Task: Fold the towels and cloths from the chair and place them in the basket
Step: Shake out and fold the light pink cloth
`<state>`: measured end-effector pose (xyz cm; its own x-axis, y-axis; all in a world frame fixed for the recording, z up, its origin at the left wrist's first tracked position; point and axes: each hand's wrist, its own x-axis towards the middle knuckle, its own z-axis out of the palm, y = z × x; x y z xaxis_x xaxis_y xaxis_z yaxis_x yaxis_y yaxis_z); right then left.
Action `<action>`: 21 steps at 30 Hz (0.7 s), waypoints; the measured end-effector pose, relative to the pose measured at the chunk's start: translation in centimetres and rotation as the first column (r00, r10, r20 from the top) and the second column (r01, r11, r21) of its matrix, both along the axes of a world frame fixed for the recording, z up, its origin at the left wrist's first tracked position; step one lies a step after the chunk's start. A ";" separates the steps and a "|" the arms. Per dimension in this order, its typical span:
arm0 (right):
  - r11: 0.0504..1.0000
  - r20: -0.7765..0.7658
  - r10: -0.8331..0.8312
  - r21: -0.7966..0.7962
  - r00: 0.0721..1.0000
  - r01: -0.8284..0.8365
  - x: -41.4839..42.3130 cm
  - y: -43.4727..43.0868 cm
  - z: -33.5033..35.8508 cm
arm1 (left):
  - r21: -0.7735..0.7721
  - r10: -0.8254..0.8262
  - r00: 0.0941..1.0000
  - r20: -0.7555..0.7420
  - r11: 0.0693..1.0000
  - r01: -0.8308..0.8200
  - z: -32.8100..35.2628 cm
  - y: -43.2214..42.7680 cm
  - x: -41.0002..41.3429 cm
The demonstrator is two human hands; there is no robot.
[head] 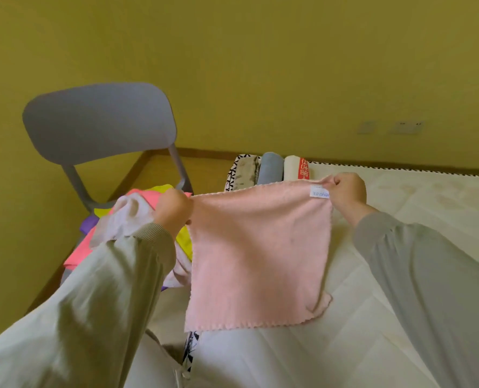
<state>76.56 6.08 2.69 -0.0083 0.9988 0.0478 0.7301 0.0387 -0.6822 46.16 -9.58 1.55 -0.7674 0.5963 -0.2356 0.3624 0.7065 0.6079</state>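
Note:
A pale pink square cloth [258, 253] hangs spread out in front of me, above the mattress. My left hand [174, 210] pinches its top left corner. My right hand [347, 189] pinches its top right corner, beside a small white label. Behind my left arm stands a grey chair [98, 121] whose seat carries a heap of cloths [137, 208] in white, bright pink, yellow and purple. A black-and-white patterned basket [234, 175] sits at the far edge of the mattress, with folded grey, blue-grey and cream towels upright in it.
A cream quilted mattress [401, 219] fills the right and lower part of the view. A yellow wall rises behind, with sockets [406, 127] at the right. A wooden floor strip [154, 169] shows beneath the chair.

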 end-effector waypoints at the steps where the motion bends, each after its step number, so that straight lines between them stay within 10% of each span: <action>1: 1.000 0.067 -0.009 0.003 0.998 0.009 -0.2 0.5 -0.8 | 0.019 0.044 0.990 0.136 0.999 -0.047 -1.1 0.5 -0.2; 6: 0.999 0.228 -0.017 -0.024 0.973 0.023 -1.8 3.1 -3.8 | 0.191 0.111 0.867 0.486 0.954 -0.229 -4.9 2.7 -1.5; 12: 0.988 -0.235 -0.036 -0.154 0.971 -0.001 -4.0 5.8 -5.4 | 0.440 0.089 0.790 0.607 0.789 -0.428 -5.7 5.3 -3.0; 16: 0.961 -0.286 -0.039 -0.274 0.957 -0.042 -4.9 6.9 -5.8 | 0.406 0.140 0.743 0.654 0.764 -0.501 -5.6 5.8 -3.6; 21: 0.907 -0.564 -0.196 -0.415 0.802 -0.071 -5.7 6.2 -4.4 | 0.439 0.049 0.662 0.748 0.711 -0.549 -4.6 5.1 -4.4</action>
<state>70.84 12.28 -1.69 -0.0492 0.9254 -0.3758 0.1782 -0.3621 -0.9150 41.74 -4.52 -3.07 -0.7153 0.5514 -0.4294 -0.4583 0.0937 0.8838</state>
